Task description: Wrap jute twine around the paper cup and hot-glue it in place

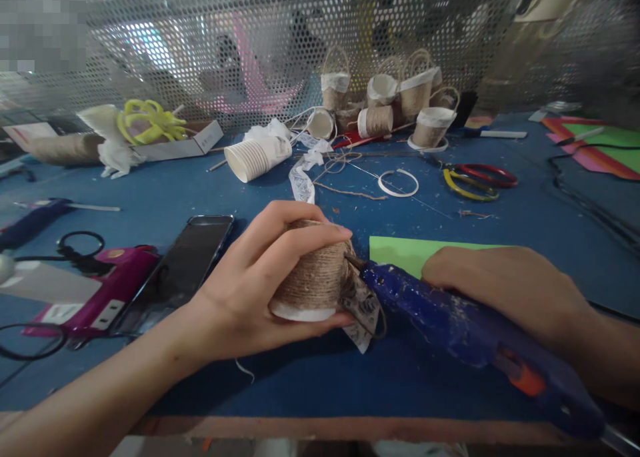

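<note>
My left hand (250, 277) is closed around a twine-wrapped paper cup (313, 273), which lies tipped with its white rim towards me. A strip of white lace (364, 310) and a loose end of twine hang from the cup's right side. In my right hand (505, 283) is a blue hot glue gun (440, 317), its fingers largely hidden behind the gun. The nozzle points left and meets, or nearly meets, the twine at the cup's side. Beneath my right hand lies a green sheet of paper (400, 253).
Several small twine baskets (430, 127) stand at the back by a perforated metal screen (200, 57). Stacked paper cups (250, 160), scissors (473, 180) and a white ring (399, 183) lie mid-table. To the left are a phone (193, 257), a magenta power strip (120, 283) and another glue gun (37, 220).
</note>
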### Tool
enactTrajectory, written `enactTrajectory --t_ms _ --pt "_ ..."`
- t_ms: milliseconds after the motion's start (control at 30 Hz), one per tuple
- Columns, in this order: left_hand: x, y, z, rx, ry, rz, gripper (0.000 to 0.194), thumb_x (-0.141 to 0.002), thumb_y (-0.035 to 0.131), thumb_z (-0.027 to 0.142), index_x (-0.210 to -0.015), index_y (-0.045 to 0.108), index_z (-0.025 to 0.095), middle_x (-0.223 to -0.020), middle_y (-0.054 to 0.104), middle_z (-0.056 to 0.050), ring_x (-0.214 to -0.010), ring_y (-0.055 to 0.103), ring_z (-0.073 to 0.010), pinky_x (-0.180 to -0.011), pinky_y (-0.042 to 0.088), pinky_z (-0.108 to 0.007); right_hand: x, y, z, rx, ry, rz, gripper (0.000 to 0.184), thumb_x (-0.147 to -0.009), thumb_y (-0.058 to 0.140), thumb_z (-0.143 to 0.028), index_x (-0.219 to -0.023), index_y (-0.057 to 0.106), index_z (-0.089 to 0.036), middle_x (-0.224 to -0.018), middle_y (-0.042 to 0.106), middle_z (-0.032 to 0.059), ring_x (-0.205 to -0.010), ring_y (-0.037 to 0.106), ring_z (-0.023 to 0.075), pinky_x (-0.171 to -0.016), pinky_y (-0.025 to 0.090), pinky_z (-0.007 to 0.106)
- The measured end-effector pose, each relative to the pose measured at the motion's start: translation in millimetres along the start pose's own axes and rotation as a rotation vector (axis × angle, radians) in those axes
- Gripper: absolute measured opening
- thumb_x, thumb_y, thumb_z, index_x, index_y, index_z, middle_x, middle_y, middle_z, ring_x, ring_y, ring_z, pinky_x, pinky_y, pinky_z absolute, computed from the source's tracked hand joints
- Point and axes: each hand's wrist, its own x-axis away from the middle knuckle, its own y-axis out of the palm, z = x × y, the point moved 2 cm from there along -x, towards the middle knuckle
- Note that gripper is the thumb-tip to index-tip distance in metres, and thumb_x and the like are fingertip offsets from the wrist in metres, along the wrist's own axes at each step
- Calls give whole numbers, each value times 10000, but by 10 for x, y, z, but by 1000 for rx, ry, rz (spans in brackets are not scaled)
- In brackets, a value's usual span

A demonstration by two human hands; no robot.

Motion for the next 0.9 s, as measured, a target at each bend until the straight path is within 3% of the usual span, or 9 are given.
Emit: enactTrajectory --t_ms 100,233,600,900 --pt "-3 3 -2 8 12 2 656 -811 848 408 -1322 564 110 -1223 611 -154 -1124 647 -246 -1031 589 -382 5 8 -53 -15 -18 -19 327 -958 563 -555 -1074 554 -249 -856 639 8 -682 625 197 -550 415 350" --pt "0 -1 -4 13 -11 -5 636 -822 838 399 -1329 560 134 -1232 605 -150 -1127 645 -249 -1036 588 -384 -1 -3 -94 -31 94 -29 302 -984 489 -546 -1018 557 -255 -831 635 16 -683 613 218 -580 401 375" --pt "-4 4 -5 -3 13 -1 664 -804 853 414 -1310 571 90 -1220 610 -164 -1134 648 -250 -1035 587 -368 -2 -22 -110 -36 61 -18 324 -952 524 -560 -1029 564 -248 -831 641 20 -689 619 218 -577 409 369" --pt "-4 12 -10 12 16 5 673 -801 858 413 -1314 568 90 -1220 609 -162 -1136 644 -243 -1043 581 -362 -13 -27 -122 -37 93 -26 207 -965 492 -452 -1012 559 -261 -816 646 18 -690 626 220 -586 411 370"
